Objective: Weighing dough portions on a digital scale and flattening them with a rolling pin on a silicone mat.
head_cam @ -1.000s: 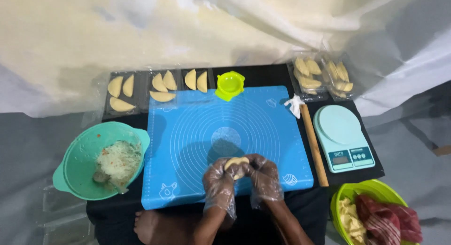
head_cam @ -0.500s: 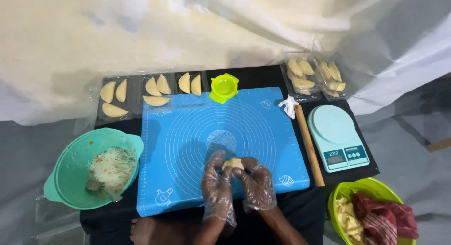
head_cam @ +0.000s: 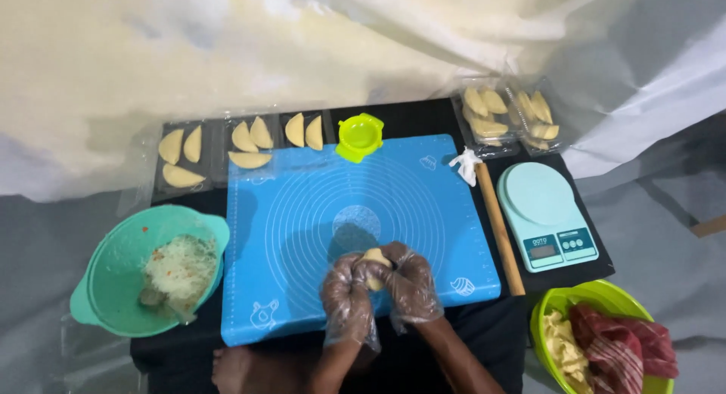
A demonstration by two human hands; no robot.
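Both gloved hands have kept kneading, left hand (head_cam: 346, 297) and right hand (head_cam: 408, 284) pressed together around one dough ball (head_cam: 373, 258). It sits over one blue mat (head_cam: 302, 205), with two bowls, the teal bowl (head_cam: 113, 288) and the green bowl (head_cam: 556, 303), at either side

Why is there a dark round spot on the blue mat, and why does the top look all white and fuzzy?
Head view: the dark patch on the blue mat is a soft shadow just above the gloved left hand and right hand holding the dough piece. The white plastic sheet at the top is brightly lit and washed out, so its folds look hazy. The mat's lines stay sharp.
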